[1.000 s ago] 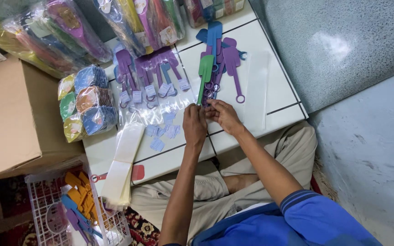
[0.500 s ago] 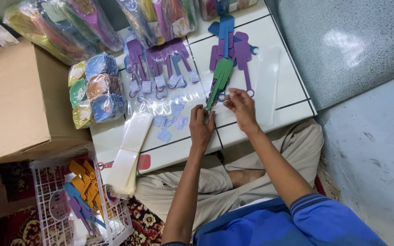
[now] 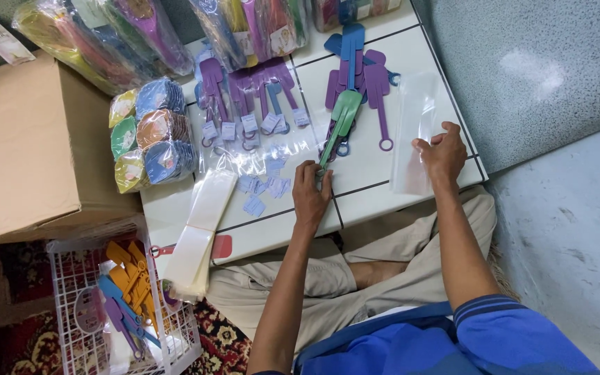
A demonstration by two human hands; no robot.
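My left hand (image 3: 310, 191) grips the handle end of a green plastic spatula-shaped tool (image 3: 342, 121) that lies on the white tiled table (image 3: 383, 187). My right hand (image 3: 442, 151) pinches the edge of a long clear plastic sleeve (image 3: 417, 132) lying flat on the table to the right. Blue and purple tools of the same shape (image 3: 359, 69) lie just beyond the green one. Small pale blue paper tags (image 3: 262, 184) are scattered left of my left hand.
Purple tagged tools (image 3: 244, 90) lie on clear film at the table's middle. Bags of coloured tools (image 3: 140, 35) line the back. Packs of round coloured pieces (image 3: 151, 135), a cardboard box (image 3: 29, 146), a stack of clear sleeves (image 3: 199, 229) and a white wire basket (image 3: 119, 305) stand left.
My right hand has left the green tool and moved right to take the clear sleeve's edge. My left hand stays on the tool's handle.
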